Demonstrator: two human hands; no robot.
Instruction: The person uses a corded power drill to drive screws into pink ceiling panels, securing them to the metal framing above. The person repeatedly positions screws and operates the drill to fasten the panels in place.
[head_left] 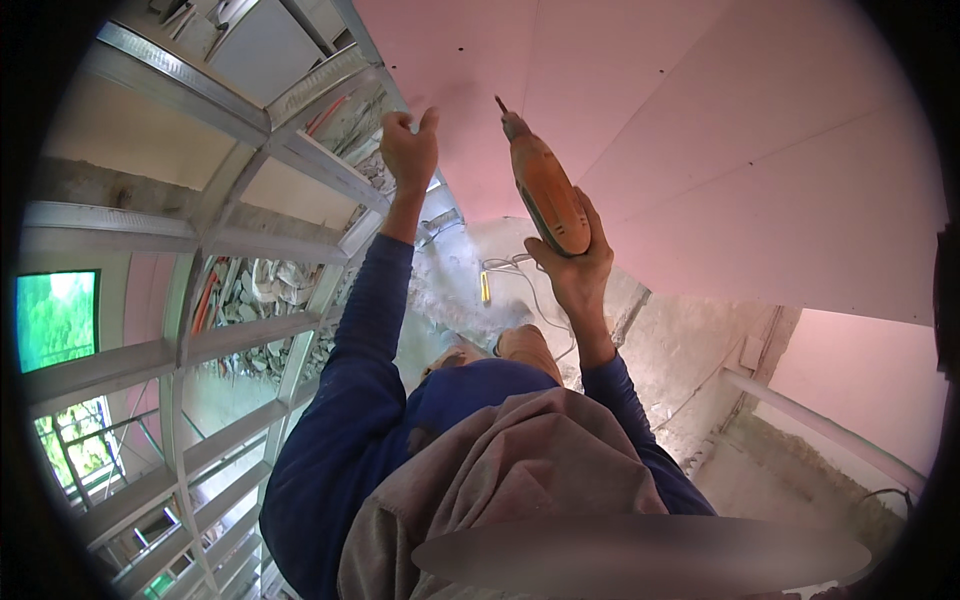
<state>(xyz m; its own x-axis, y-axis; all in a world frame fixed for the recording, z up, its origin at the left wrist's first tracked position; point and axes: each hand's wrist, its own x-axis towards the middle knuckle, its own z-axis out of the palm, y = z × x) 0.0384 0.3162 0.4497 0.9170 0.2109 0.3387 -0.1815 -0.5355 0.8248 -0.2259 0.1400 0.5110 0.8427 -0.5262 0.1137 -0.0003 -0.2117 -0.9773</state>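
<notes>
In my right hand (585,270) I hold an orange power drill (548,185) by its rear end, fingers wrapped round it. Its bit points up toward a pink plasterboard (600,90) and stands close to the surface; whether it touches, I cannot tell. My left hand (410,155) is raised to the left of the drill, beside the board's edge and the metal stud frame (330,165). Its fingers are curled with the thumb up, and anything inside them is hidden. Several small dark screw heads dot the board.
On the dusty floor below lie a yellow utility knife (486,288) and a grey cable (535,290). Rubble (265,290) is heaped behind the studs at the left. A pale pipe (820,425) runs low at the right. Windows (60,318) show at far left.
</notes>
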